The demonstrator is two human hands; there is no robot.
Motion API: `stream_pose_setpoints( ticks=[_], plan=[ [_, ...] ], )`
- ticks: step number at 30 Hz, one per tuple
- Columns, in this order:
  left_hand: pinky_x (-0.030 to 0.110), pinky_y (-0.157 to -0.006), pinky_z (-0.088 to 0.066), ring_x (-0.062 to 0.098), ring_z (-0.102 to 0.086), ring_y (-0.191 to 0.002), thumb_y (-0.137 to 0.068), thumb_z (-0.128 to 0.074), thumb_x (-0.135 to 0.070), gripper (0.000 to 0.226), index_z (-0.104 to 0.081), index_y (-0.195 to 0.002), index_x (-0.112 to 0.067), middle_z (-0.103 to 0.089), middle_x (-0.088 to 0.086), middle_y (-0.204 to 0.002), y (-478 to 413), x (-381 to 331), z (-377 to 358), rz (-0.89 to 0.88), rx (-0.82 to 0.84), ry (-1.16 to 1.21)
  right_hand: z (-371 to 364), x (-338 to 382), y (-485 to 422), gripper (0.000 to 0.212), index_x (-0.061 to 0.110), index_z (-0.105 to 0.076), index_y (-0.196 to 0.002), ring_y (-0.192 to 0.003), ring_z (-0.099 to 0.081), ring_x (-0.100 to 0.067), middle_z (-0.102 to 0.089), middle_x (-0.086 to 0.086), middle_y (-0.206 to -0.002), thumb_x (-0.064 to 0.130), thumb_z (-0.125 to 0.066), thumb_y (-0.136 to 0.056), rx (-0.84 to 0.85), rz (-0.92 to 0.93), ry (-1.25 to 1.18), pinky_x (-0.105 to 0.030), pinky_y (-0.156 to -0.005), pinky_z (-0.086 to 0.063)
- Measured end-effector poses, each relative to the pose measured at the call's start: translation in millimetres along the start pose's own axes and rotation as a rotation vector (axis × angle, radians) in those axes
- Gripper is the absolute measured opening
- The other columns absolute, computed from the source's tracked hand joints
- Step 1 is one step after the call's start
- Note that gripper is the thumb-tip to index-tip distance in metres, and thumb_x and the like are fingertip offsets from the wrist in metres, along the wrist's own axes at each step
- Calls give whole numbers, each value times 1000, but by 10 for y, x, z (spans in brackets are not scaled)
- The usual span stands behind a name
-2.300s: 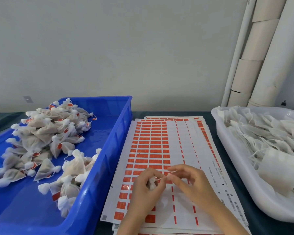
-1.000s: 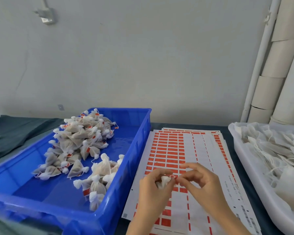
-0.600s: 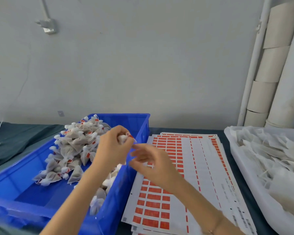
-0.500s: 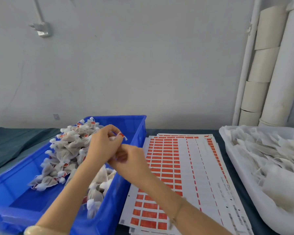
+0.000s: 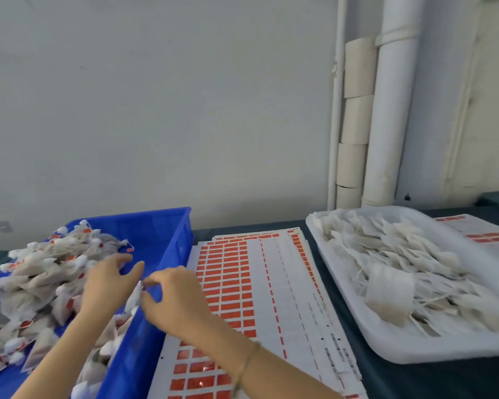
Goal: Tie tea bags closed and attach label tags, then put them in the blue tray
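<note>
The left hand [image 5: 107, 283] hovered in the lower left of the frame, fingers spread and loose, holding nothing, above the heap of finished bags [image 5: 41, 277] in the blue tray [image 5: 156, 226]. Just right of it, the right hand [image 5: 173, 298] had thumb and forefinger curled together, apparently pinching the top of a tea bag [image 5: 133, 299], though blur hid the exact contact. That bag hung inside the tray's right wall, low over the others. Label sheets [image 5: 271, 283] lay at centre; a white tray [image 5: 415, 349] of untied bags [image 5: 386, 269] sat at the right. Such a bag was probably very light, limp and easily crushed, with loose contents that shift. The tied neck looked the soundest place to grip, sparing the thin body and the red tag.
</note>
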State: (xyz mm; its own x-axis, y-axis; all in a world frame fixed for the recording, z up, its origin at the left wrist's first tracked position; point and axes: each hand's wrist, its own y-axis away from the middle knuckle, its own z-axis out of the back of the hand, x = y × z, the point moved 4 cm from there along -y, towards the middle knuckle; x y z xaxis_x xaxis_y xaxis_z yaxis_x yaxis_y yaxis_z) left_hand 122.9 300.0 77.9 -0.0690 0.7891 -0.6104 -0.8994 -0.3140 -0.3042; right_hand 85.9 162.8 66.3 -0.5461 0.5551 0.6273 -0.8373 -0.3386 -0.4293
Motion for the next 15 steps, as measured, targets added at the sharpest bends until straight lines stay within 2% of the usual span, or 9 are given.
stream_pose_setpoints(
  ticks=[2,5,7,9,10,11,13,15],
  plan=[
    [39,-89,-45,26,-57,-112,-90,-63,-22,33,-62,-121,-8,-63,11,-123,98,-348,-99,-146,-47,33,396,-122,306,27,19,-67,-116,-98,-62,-10,-70,3,-110,31,-60,-92,-88,-10,-92,-23,-90,-50],
    [23,-76,-45,6,-58,-95,-90,-63,-29,20,-66,-110,-24,-64,-4,-114,332,-1039,-380,-324,34,155,1174,-396,767,17,28,-70,-104,-86,-61,3,-69,18,-97,36,-63,-90,-240,-79,-63,-10,-76,-51],
    [12,-67,-40,0,-58,-86,-91,-62,-33,13,-64,-104,-34,-64,-13,-108,542,-1521,-658,-435,153,195,1724,-599,1059,15,32,-71,-99,-85,-59,7,-65,27,-90,38,-64,-87,-338,-149,54,-10,-71,-50],
    [11,-72,-41,0,-56,-94,-92,-61,-33,18,-64,-109,-34,-61,-15,-111,793,-1968,-953,-561,264,239,2205,-822,1295,19,34,-70,-102,-86,-59,5,-65,27,-92,37,-65,-85,-423,-235,259,-16,-78,-49],
    [14,-79,-43,1,-55,-100,-92,-60,-31,22,-63,-114,-33,-60,-14,-115,914,-2165,-1105,-637,314,254,2399,-943,1379,24,32,-68,-109,-92,-58,2,-65,23,-99,36,-66,-85,-436,-297,379,-22,-84,-48],
    [19,-86,-45,5,-55,-106,-93,-59,-29,28,-61,-121,-30,-59,-11,-121,1041,-2352,-1253,-717,366,258,2553,-1080,1445,33,30,-63,-118,-101,-57,-5,-65,15,-109,37,-66,-86,-411,-385,510,-28,-89,-46],
    [29,-100,-42,14,-50,-122,-94,-57,-22,40,-52,-134,-24,-53,-4,-136,1271,-2657,-1535,-856,507,223,2756,-1385,1550,50,26,-48,-134,-116,-53,-21,-59,3,-126,44,-59,-89,-255,-609,748,-36,-93,-41],
    [34,-108,-36,20,-42,-131,-94,-57,-17,50,-43,-142,-20,-46,2,-144,1429,-2840,-1783,-923,654,171,2825,-1617,1634,55,23,-38,-140,-122,-50,-24,-53,0,-135,47,-52,-92,-107,-762,809,-36,-94,-41]
  ],
)
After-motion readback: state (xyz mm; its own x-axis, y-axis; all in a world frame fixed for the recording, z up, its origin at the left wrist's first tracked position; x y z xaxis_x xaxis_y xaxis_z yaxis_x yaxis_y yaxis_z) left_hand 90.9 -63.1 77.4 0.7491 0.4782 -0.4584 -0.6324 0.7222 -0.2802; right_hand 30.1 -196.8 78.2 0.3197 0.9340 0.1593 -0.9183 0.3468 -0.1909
